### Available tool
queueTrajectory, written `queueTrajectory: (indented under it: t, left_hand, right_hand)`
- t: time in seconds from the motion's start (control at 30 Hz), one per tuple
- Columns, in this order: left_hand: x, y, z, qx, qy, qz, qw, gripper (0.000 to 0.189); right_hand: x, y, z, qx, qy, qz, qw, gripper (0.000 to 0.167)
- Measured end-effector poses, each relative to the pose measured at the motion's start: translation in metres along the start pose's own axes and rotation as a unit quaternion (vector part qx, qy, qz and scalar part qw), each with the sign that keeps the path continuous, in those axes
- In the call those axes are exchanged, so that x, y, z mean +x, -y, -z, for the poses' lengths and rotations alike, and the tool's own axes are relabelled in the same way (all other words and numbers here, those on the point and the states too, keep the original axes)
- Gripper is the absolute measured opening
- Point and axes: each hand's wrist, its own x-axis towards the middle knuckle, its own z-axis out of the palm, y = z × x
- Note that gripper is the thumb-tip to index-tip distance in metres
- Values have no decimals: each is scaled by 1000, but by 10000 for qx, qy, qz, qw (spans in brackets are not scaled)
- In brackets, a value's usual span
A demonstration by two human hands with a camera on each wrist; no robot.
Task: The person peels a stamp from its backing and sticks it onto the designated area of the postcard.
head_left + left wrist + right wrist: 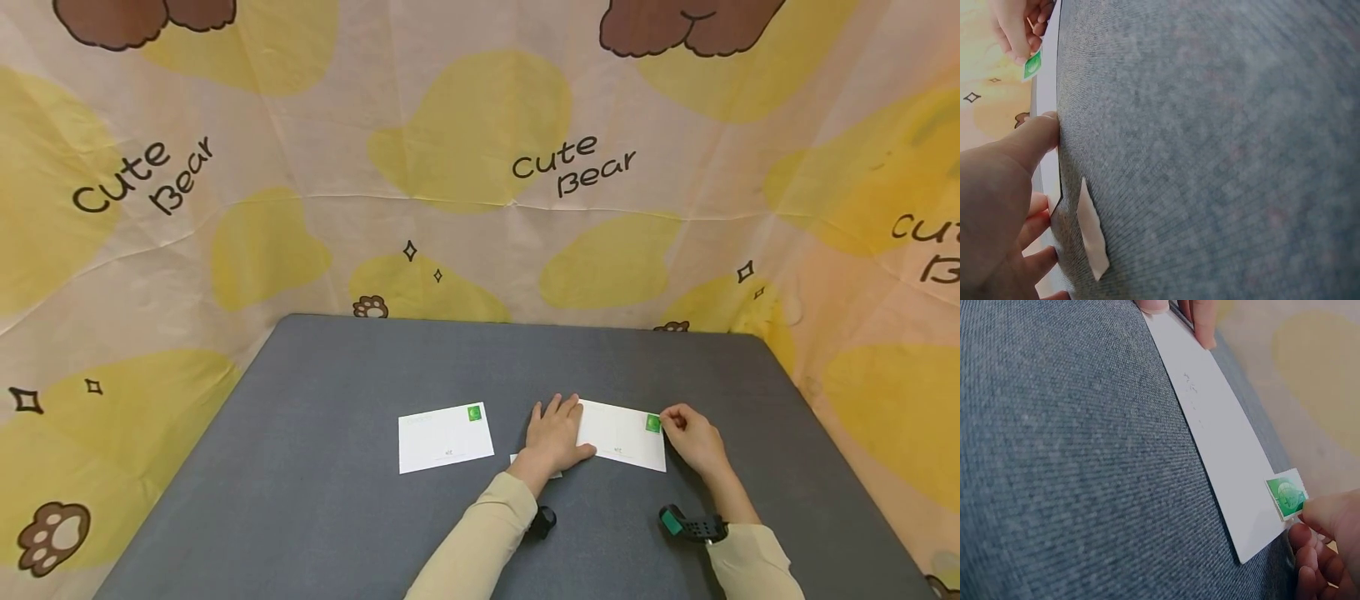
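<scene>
A white postcard (pixel 615 432) lies on the grey table under both hands. My left hand (pixel 553 437) rests on its left end with fingers spread, thumb at the near edge and fingertips toward the far edge. At the card's upper right corner, my right hand (pixel 693 439) pinches a small green postage stamp (pixel 1286 494) by one side between thumb and forefinger. The stamp overlaps the corner and looks tilted up from the card in the left wrist view. Beside the left hand lies a small pale paper piece (pixel 1092 231), partly hidden by that hand in the head view.
To the left lies a second white postcard (pixel 442 442) with a green stamp (pixel 474 412) in its upper right corner. A patterned cloth (pixel 465 150) hangs behind the grey table (pixel 315 517). Dark bands with cameras sit on both wrists.
</scene>
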Motion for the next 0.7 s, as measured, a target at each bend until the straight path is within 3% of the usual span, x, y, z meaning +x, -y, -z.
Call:
queueTrajectory:
  t: [0.7]
  left_hand:
    - [0, 0, 0, 21, -31, -41, 10000, 73]
  right_hand:
    - [5, 2, -1, -426, 96, -186, 9989, 20]
